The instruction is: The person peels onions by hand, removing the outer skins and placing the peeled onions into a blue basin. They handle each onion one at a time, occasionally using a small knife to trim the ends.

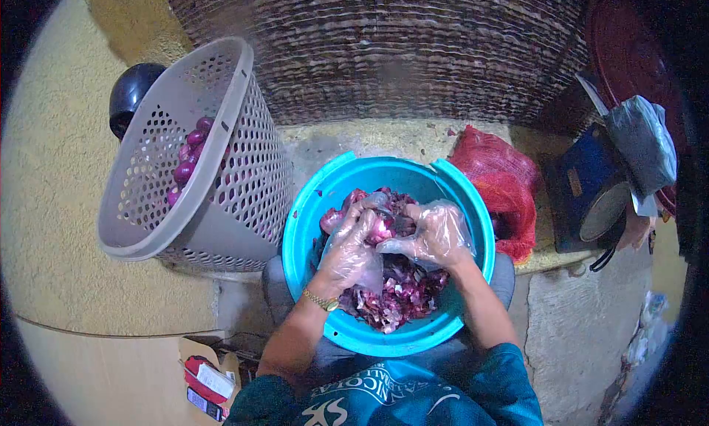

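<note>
Both of my hands wear clear plastic gloves and are over a turquoise basin (297,226). My left hand (350,250) curls its fingers around a red onion (379,231). From the other side, my right hand (437,235) bends its fingers toward the same onion, its thumb stretched along the lower side. The exact grip of the right fingertips is partly hidden. Below the hands, loose purple onion skins (391,300) fill the basin's bottom. More red onions (332,219) lie in the basin beside my left hand.
A grey perforated basket (255,160), tilted at the left, contains several red onions (185,172). Behind the basin's right side is a red mesh sack (502,182). A blue scale-like box (587,178) and a grey plastic packet (644,141) are farther right. A corrugated wall (399,49) rises behind.
</note>
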A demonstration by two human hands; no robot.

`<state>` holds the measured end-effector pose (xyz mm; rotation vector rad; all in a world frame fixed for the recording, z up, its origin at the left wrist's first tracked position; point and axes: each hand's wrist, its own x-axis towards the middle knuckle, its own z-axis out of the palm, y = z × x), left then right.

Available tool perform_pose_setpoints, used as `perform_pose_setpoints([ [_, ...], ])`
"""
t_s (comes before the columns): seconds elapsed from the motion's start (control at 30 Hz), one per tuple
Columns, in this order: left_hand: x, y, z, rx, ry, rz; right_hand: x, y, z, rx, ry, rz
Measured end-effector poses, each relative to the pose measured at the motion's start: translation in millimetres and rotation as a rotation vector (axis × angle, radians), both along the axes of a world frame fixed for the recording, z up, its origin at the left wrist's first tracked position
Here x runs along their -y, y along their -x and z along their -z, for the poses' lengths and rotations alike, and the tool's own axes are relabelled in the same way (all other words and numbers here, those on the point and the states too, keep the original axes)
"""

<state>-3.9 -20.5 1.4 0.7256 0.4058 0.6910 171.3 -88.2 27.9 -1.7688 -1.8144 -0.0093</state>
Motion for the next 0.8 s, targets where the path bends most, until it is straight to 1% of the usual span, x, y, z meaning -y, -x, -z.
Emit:
perform_pose_setpoints([
  [0.23, -1.9, 1.3, 7.1, 0.043, 0.013, -0.012, 0.4, -3.8, 4.0, 0.016, 0.023, -0.040],
  [0.3, -6.0, 3.9, 12.6, 0.064, -0.055, 0.033, 1.0, -3.6, 2.1, 0.000, 0.005, -0.089],
  [0.43, -5.1, 2.5, 12.5, -0.001, -0.094, -0.009, 0.1, -4.5, 4.4, -0.026, 0.042, -0.117],
  [0.5, -7.1, 3.9, 16.3, 0.052, 0.013, -0.007, 1.0, -4.9, 4.6, 0.060, 0.170, -0.136],
  [0.53, -6.5, 3.4, 15.5, 0.051, 0.012, -0.007, 0.7, -5.6, 4.6, 0.060, 0.169, -0.137],
  [0.6, -5.5, 0.6, 11.9, -0.198, -0.190, -0.141, -0.5, -7.6, 5.2, 0.077, 0.278, -0.218],
  [0.63, -8.2, 1.1, 13.0, -0.198, -0.191, -0.141, -0.9, -8.0, 7.1, 0.077, 0.278, -0.218],
  [0.7, -15.1, 2.7, 14.7, 0.116, 0.090, 0.032, -1.8, -8.7, 11.1, 0.222, 0.275, -0.230],
  [0.73, -15.4, 2.0, 13.7, 0.116, 0.090, 0.032, -1.8, -9.3, 10.8, 0.222, 0.275, -0.230],
  [0.8, -14.2, 0.9, 10.3, 0.153, 0.185, 0.020, -2.1, -9.4, 8.4, 0.217, 0.320, -0.229],
])
